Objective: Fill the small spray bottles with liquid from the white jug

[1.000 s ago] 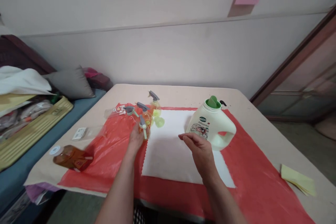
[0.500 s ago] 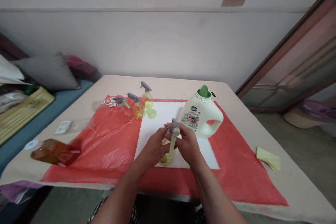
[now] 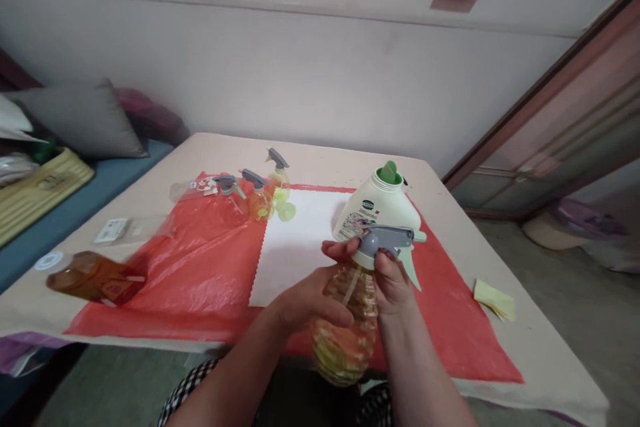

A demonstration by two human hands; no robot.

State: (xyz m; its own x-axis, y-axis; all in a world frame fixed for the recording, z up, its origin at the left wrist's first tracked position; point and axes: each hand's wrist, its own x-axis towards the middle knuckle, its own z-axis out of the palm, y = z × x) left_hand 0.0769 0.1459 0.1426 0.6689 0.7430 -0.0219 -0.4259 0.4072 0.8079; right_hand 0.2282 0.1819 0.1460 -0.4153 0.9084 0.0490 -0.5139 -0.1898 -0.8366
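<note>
A clear spray bottle (image 3: 345, 347) with yellowish liquid in its base is held in front of me, over the near table edge. My left hand (image 3: 317, 297) wraps round the bottle's body from the left. At the neck, my right hand (image 3: 393, 277) closes on the collar just under the grey trigger head (image 3: 373, 243), whose nozzle points right. Behind the bottle stands a cream detergent jug (image 3: 390, 207) with a green opening; the spray head covers its lower part.
Several other spray bottles (image 3: 260, 203) stand at the back left of the red plastic sheet (image 3: 210, 273). White paper (image 3: 287, 253) lies mid-table. An amber bottle (image 3: 93, 277) lies at left, near a clear packet (image 3: 135, 230). Yellow notes (image 3: 494, 300) lie at right.
Both hands have drawn the spray bottle up and toward me, off the white paper. Its head has turned, so the nozzle now points right rather than at me.
</note>
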